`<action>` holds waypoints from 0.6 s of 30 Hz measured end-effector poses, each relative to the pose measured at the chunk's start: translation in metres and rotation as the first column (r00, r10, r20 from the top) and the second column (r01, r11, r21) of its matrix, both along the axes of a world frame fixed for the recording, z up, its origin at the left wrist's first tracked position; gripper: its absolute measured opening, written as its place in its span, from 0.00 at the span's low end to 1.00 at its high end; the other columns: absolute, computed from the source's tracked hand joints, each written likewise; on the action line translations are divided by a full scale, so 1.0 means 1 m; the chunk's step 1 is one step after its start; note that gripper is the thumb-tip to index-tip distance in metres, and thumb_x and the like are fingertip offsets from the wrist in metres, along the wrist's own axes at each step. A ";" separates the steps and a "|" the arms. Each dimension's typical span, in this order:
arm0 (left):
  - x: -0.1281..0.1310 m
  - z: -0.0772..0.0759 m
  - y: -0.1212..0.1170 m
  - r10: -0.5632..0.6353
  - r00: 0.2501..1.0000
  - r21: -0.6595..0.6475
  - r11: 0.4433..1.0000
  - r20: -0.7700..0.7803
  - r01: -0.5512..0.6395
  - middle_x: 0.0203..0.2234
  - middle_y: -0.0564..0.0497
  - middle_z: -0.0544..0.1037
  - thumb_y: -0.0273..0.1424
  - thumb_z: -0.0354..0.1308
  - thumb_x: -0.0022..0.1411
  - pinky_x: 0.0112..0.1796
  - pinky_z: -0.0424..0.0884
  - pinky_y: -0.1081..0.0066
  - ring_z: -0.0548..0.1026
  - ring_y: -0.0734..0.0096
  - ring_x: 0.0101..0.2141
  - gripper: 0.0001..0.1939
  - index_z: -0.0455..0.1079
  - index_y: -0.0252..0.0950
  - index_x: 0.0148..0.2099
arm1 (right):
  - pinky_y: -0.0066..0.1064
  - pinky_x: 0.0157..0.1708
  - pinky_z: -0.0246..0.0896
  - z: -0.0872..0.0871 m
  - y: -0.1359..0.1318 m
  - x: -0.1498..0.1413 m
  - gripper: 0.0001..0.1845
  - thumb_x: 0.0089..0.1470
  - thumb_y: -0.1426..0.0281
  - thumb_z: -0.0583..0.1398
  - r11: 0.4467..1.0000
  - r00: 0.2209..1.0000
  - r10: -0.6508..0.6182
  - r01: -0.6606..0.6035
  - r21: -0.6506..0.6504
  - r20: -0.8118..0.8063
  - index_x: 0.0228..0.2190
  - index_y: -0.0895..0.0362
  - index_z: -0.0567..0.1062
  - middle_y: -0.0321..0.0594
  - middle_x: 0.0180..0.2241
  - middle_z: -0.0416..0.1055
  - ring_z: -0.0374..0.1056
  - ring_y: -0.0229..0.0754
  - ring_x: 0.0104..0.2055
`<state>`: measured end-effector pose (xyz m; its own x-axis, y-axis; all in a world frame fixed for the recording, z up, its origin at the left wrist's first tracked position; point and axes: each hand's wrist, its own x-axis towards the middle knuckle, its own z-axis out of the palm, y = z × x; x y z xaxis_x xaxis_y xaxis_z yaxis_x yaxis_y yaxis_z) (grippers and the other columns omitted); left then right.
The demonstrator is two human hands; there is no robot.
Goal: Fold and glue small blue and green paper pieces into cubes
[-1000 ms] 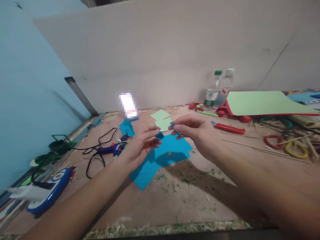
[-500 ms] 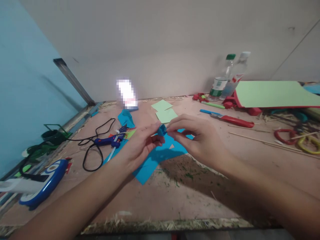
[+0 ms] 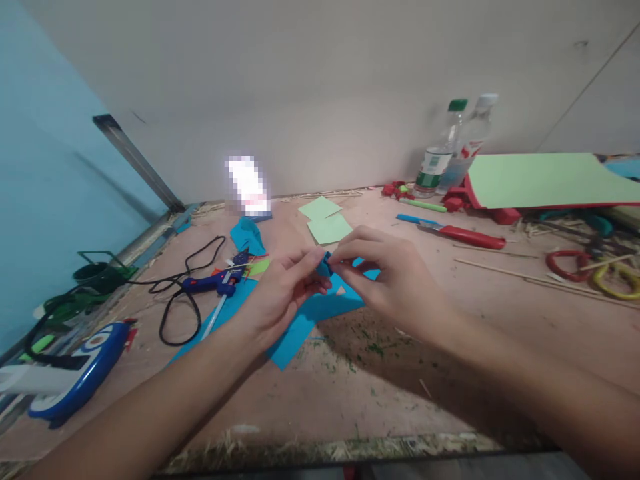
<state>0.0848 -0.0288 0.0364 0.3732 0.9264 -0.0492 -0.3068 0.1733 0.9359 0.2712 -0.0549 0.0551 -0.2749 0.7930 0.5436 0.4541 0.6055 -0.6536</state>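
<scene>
Between my two hands is a small folded piece of blue paper (image 3: pixel 325 265). My left hand (image 3: pixel 287 287) pinches it from the left, the thumb along its upper edge. From the right, my right hand (image 3: pixel 383 267) presses its thumb and fingertips together at the piece's side; the fingers hide part of it. Beneath both hands lie blue paper sheets (image 3: pixel 287 343) on the table. Two light green paper squares (image 3: pixel 330 229) rest just behind the hands. A blue hot glue gun (image 3: pixel 215 283) with a black cord lies left of my left hand.
A red-handled knife (image 3: pixel 473 236) lies on the right, near thin sticks (image 3: pixel 505 275) and scissors (image 3: pixel 567 265). Two bottles (image 3: pixel 434 163) stand at the back beside green sheets (image 3: pixel 545 180). A lit phone (image 3: pixel 247 187) leans on the wall. A blue-and-white object (image 3: pixel 83 377) sits at left.
My right hand has moved left with its bit of blue paper to meet the piece in my left hand. The view has tilted slightly downward.
</scene>
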 end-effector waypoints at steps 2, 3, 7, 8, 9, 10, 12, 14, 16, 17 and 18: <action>0.001 0.001 -0.001 -0.001 1.000 0.017 1.000 -0.010 0.001 0.30 0.52 0.78 0.44 0.77 0.56 0.35 0.74 0.72 0.74 0.72 0.30 0.18 0.81 0.35 0.34 | 0.34 0.37 0.72 -0.001 0.000 0.000 0.11 0.63 0.77 0.60 1.000 1.000 -0.002 0.001 0.031 0.028 0.34 0.54 0.81 0.41 0.38 0.77 0.74 0.42 0.38; 0.001 0.001 -0.001 0.001 1.000 0.023 1.000 -0.017 -0.001 0.30 0.52 0.78 0.45 0.77 0.56 0.35 0.74 0.72 0.74 0.72 0.31 0.18 0.81 0.35 0.34 | 0.34 0.37 0.72 -0.002 -0.001 0.000 0.11 0.63 0.77 0.60 0.999 0.999 -0.007 0.005 0.043 0.045 0.34 0.54 0.82 0.41 0.38 0.77 0.74 0.42 0.37; 0.003 0.001 -0.003 0.018 0.999 0.022 1.000 -0.033 -0.018 0.32 0.51 0.80 0.45 0.77 0.56 0.36 0.74 0.72 0.75 0.72 0.32 0.18 0.82 0.35 0.36 | 0.35 0.36 0.70 -0.004 0.000 -0.001 0.11 0.64 0.78 0.59 0.997 0.997 -0.020 0.015 0.070 0.076 0.35 0.56 0.82 0.42 0.38 0.75 0.73 0.42 0.36; 0.003 0.001 -0.003 0.021 0.999 0.021 1.000 -0.032 -0.021 0.32 0.51 0.80 0.45 0.77 0.56 0.36 0.74 0.73 0.75 0.72 0.31 0.19 0.82 0.35 0.36 | 0.35 0.36 0.70 -0.005 0.000 -0.001 0.11 0.63 0.78 0.60 0.998 0.998 -0.018 0.014 0.064 0.068 0.35 0.56 0.82 0.42 0.37 0.75 0.72 0.41 0.36; 0.003 0.000 -0.003 0.024 0.999 0.019 1.000 -0.030 -0.023 0.31 0.50 0.80 0.45 0.78 0.55 0.36 0.74 0.73 0.75 0.72 0.31 0.19 0.82 0.34 0.36 | 0.34 0.36 0.70 -0.005 0.000 -0.002 0.11 0.63 0.78 0.60 0.999 0.998 -0.014 0.011 0.051 0.055 0.35 0.55 0.82 0.42 0.37 0.75 0.72 0.41 0.36; 0.004 -0.001 -0.003 0.027 0.999 0.018 1.000 -0.028 -0.026 0.31 0.50 0.80 0.46 0.78 0.54 0.35 0.74 0.73 0.75 0.72 0.30 0.20 0.82 0.34 0.35 | 0.34 0.36 0.69 -0.006 0.000 -0.002 0.12 0.62 0.79 0.60 0.999 0.999 -0.009 0.008 0.031 0.041 0.35 0.55 0.82 0.41 0.37 0.75 0.72 0.41 0.36; 0.003 -0.002 -0.002 0.035 0.999 0.015 0.999 -0.028 -0.035 0.29 0.49 0.81 0.47 0.80 0.51 0.34 0.74 0.72 0.75 0.72 0.29 0.21 0.83 0.34 0.35 | 0.33 0.36 0.69 -0.007 0.000 -0.003 0.12 0.61 0.80 0.60 1.000 1.000 -0.006 0.006 -0.008 0.012 0.34 0.54 0.82 0.40 0.37 0.74 0.72 0.40 0.36; 0.002 -0.002 -0.001 0.047 0.999 0.017 0.999 -0.028 -0.046 0.28 0.49 0.81 0.48 0.80 0.51 0.33 0.75 0.72 0.75 0.71 0.28 0.22 0.83 0.34 0.33 | 0.32 0.35 0.68 -0.008 0.001 -0.004 0.11 0.60 0.80 0.61 0.999 1.000 -0.014 0.013 -0.036 -0.024 0.34 0.54 0.82 0.39 0.36 0.74 0.73 0.40 0.36; 0.000 0.000 0.000 0.043 0.999 0.032 0.999 -0.021 -0.042 0.27 0.48 0.81 0.47 0.78 0.53 0.34 0.76 0.71 0.77 0.69 0.29 0.21 0.84 0.34 0.33 | 0.31 0.33 0.67 -0.009 0.002 -0.004 0.10 0.60 0.79 0.62 0.998 0.996 -0.043 0.038 -0.059 -0.076 0.34 0.54 0.83 0.39 0.36 0.74 0.73 0.39 0.36; -0.001 0.001 0.000 0.034 0.999 0.042 0.999 -0.020 -0.033 0.28 0.47 0.82 0.46 0.78 0.54 0.34 0.77 0.71 0.78 0.68 0.30 0.19 0.85 0.34 0.34 | 0.30 0.32 0.67 -0.009 0.002 -0.004 0.10 0.61 0.78 0.62 0.996 0.993 -0.059 0.052 -0.070 -0.103 0.34 0.54 0.83 0.39 0.36 0.75 0.73 0.39 0.36; -0.001 0.003 0.001 0.027 0.999 0.053 0.998 -0.022 -0.026 0.29 0.47 0.83 0.44 0.78 0.55 0.35 0.77 0.71 0.78 0.67 0.31 0.17 0.86 0.34 0.35 | 0.29 0.32 0.67 -0.009 0.003 -0.004 0.09 0.61 0.78 0.62 0.995 0.989 -0.073 0.063 -0.079 -0.125 0.35 0.55 0.83 0.39 0.37 0.75 0.74 0.39 0.36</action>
